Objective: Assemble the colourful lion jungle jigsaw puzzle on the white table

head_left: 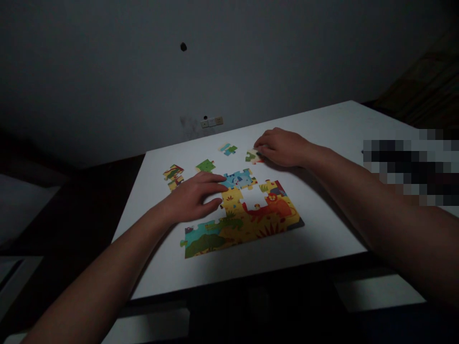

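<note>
Right hand [281,147] meets a loose piece [251,155], far side of the table [322,131]: likely light, stiff card, best pinched by opposite edges. Its right end's hidden, so whether it's gripped, I can't tell! Left hand [197,197], loosely spread, partly covers the joined puzzle [249,223].

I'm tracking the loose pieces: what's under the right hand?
Part of a loose jigsaw piece shows at the right hand, over the white table. The hand hides some of the piece's right side; anything beneath the palm can't be seen.
</note>
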### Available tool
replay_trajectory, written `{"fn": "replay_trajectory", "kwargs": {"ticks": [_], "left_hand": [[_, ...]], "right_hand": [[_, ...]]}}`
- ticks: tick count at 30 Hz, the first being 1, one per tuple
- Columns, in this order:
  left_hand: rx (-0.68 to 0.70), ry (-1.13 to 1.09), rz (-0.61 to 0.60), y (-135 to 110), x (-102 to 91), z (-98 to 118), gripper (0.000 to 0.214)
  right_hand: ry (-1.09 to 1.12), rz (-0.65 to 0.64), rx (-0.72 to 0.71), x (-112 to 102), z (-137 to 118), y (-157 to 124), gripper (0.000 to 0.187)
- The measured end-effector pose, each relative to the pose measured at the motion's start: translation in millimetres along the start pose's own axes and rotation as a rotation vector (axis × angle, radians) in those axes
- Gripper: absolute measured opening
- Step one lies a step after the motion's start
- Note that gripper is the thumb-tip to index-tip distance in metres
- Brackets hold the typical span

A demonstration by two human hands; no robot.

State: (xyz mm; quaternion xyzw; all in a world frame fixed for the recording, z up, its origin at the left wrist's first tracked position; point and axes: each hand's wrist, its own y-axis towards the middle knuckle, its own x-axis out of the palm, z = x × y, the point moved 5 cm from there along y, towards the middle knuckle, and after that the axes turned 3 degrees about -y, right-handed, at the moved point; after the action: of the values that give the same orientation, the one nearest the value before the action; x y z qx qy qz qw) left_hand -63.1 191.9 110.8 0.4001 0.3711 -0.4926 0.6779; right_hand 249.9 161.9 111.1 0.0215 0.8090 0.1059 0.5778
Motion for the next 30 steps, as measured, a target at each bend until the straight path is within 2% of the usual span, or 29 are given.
{"fn": "replay_trajectory", "kwargs": {"ticks": [3,6,10,14,19,26,30], "left_hand": [[0.011,0.021,0.03,2,3.2,0,0.044],[0.047,0.02,0.015,6,11.2,4,0.054],[0.085,-0.009,-0.044,9,21.8,12,0.059],[0.066,-0.009,-0.043,8,21.5,11,0.06],[0.067,0.005,-0.054,8,18.2,11,0.06],[0.08,0.003,-0.062,5,24.5,6,0.068],[0.071,0.036,-0.035,5,24.1,7,0.073]], "right_hand": [[-0.075,-0.08,-0.03,7,1,-1,0.039],[-0.093,-0.1,-0.038,9,-6,-2,0.04],[-0.039,-0.096,-0.013,12,-13,-2,0.04],[0.035,-0.069,0.052,9,-13,-2,0.044],[0.217,0.018,0.056,-1,-13,-2,0.029],[0.03,-0.055,0.067,2,-25,-5,0.035],[0.005,-0.064,0.061,1,-29,-5,0.036]]}}
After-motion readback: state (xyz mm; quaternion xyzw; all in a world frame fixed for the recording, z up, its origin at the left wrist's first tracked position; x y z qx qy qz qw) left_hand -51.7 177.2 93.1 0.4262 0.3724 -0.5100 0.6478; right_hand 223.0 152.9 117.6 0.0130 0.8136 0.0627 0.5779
